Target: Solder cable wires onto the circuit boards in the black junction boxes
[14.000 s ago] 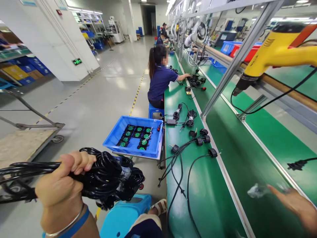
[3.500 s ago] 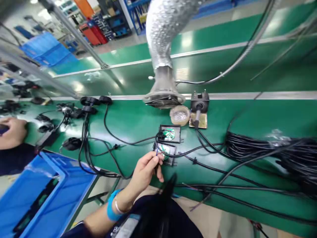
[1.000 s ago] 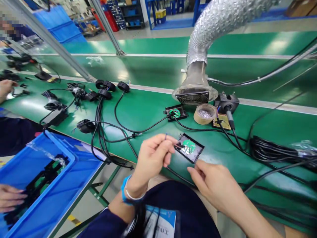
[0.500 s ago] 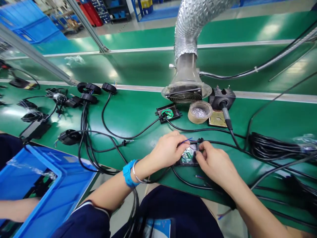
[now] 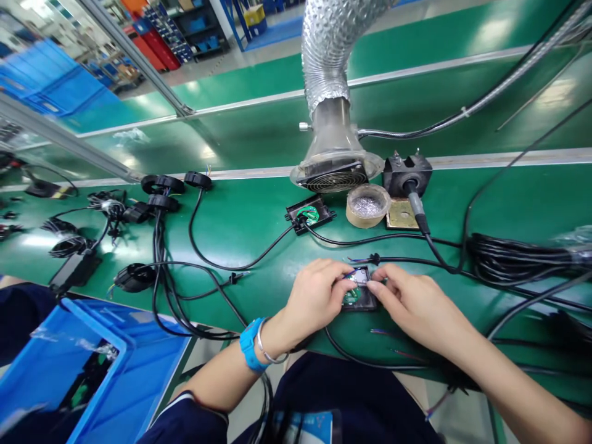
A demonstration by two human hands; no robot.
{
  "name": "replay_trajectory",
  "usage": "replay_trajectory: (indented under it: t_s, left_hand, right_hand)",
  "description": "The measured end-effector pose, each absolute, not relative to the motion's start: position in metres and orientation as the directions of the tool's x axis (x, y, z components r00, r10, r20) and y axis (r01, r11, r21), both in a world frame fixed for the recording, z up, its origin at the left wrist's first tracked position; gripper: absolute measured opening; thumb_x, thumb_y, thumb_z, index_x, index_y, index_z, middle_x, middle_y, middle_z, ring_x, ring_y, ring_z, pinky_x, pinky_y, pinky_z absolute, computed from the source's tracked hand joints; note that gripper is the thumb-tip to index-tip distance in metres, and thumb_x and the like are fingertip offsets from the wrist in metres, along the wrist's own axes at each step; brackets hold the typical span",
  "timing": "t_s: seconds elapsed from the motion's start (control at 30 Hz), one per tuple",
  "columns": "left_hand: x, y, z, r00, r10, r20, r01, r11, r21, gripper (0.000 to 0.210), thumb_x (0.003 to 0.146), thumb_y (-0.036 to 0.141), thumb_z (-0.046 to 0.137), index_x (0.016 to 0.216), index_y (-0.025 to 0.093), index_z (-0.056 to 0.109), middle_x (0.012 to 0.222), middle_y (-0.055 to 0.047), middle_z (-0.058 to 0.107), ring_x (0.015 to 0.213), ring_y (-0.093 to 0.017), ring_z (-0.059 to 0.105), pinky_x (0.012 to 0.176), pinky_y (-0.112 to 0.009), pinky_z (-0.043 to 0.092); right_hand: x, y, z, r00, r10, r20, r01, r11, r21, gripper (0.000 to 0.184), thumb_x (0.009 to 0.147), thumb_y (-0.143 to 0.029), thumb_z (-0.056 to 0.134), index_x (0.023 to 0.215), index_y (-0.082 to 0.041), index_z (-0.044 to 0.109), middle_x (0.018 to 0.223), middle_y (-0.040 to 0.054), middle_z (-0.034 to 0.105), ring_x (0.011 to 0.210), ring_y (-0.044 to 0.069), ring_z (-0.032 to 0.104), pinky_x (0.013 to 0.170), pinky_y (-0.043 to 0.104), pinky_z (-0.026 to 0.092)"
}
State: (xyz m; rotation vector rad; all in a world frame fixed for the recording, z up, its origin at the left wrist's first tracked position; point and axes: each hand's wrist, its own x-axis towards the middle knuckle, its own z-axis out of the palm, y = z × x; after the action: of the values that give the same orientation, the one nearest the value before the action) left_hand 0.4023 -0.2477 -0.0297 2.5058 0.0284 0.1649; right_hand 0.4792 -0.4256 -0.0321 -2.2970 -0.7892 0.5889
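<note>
A small open black case (image 5: pixel 370 303) with a green circuit board (image 5: pixel 352 297) inside lies on the bench in front of me. My left hand (image 5: pixel 317 293) is closed at its upper left, pinching a thin blue wire (image 5: pixel 352 272) between thumb and forefinger. At the case's right edge my right hand (image 5: pixel 411 302) is closed, thumb and fingertips gripping its upper right corner; the fingers partly hide the contact. Just beyond the case lies a black cable (image 5: pixel 416 261) with a grommet and bare wire ends. A second open black case (image 5: pixel 319 209) with a green board sits farther back.
A fume extractor hood (image 5: pixel 335 163) hangs over the bench. Below it are a round tub (image 5: pixel 365 216) of shiny material and a soldering iron (image 5: pixel 419 209) in its stand. Coiled cables (image 5: pixel 513 262) lie right, more cables (image 5: pixel 160 265) left. A blue bin (image 5: pixel 152 345) stands at lower left.
My left hand has lowered the blue wire toward the case, and the board inside shows differently. My right hand stays at the case's edge. A co-worker's forearm has left the blue bin.
</note>
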Motion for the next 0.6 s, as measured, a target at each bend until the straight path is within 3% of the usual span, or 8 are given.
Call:
replay_trajectory:
  t_s: [0.17, 0.27, 0.37, 0.5, 0.6]
  left_hand:
    - [0.399, -0.249, -0.026, 0.987, 0.144, 0.066, 0.038, -0.616, 0.787, 0.012, 0.087, 0.021, 0.060, 0.099, 0.018, 0.063, 0.084, 0.000, 0.071, 0.075, -0.012, 0.065, 0.073, -0.023, 0.051]
    - [0.397, -0.248, -0.025, 0.983, 0.182, 0.001, 0.102, -0.554, 0.826, 0.012, 0.089, 0.022, 0.058, 0.098, 0.018, 0.064, 0.078, 0.001, 0.071, 0.067, -0.010, 0.064, 0.068, -0.021, 0.050]
    - [0.399, -0.247, -0.025, 0.993, 0.112, -0.025, 0.095, -0.690, 0.717, 0.010, 0.087, 0.022, 0.059, 0.090, 0.019, 0.068, 0.080, 0.001, 0.071, 0.069, -0.011, 0.063, 0.069, -0.022, 0.048]
    - [0.404, -0.248, -0.026, 0.999, -0.029, -0.015, -0.019, -0.889, 0.457, 0.017, 0.088, 0.020, 0.054, 0.086, 0.020, 0.071, 0.083, -0.002, 0.069, 0.076, -0.016, 0.062, 0.071, -0.027, 0.046]
    - [0.408, -0.248, -0.028, 0.995, -0.104, -0.002, -0.097, -0.933, 0.345, 0.023, 0.089, 0.020, 0.050, 0.083, 0.019, 0.072, 0.077, -0.004, 0.066, 0.073, -0.017, 0.058, 0.074, -0.031, 0.046]
  right_hand:
    - [0.476, -0.425, -0.018, 0.677, 0.736, -0.022, 0.454, -0.441, -0.774, 0.025, 0.092, -0.036, 0.041, 0.087, -0.020, 0.059, 0.072, 0.0007, 0.061, 0.060, 0.012, 0.055, 0.055, 0.024, 0.038]
    - [0.473, -0.426, -0.017, 0.549, 0.835, -0.017, 0.537, -0.368, -0.759, 0.025, 0.095, -0.028, 0.038, 0.083, -0.020, 0.059, 0.076, 0.0011, 0.061, 0.067, 0.011, 0.055, 0.061, 0.024, 0.040]
    - [0.479, -0.429, -0.023, 0.460, 0.887, -0.045, 0.612, -0.353, -0.707, 0.024, 0.096, -0.025, 0.036, 0.087, -0.020, 0.058, 0.079, 0.0009, 0.060, 0.071, 0.011, 0.055, 0.067, 0.024, 0.042]
    - [0.500, -0.427, -0.040, 0.590, 0.804, 0.074, 0.741, -0.503, -0.444, 0.025, 0.095, -0.029, 0.037, 0.096, -0.019, 0.060, 0.091, 0.0049, 0.060, 0.074, 0.014, 0.056, 0.066, 0.026, 0.040]
    - [0.513, -0.422, -0.051, 0.647, 0.758, 0.089, 0.743, -0.598, -0.301, 0.023, 0.093, -0.027, 0.037, 0.091, -0.019, 0.059, 0.084, 0.0040, 0.058, 0.064, 0.013, 0.052, 0.056, 0.026, 0.034]
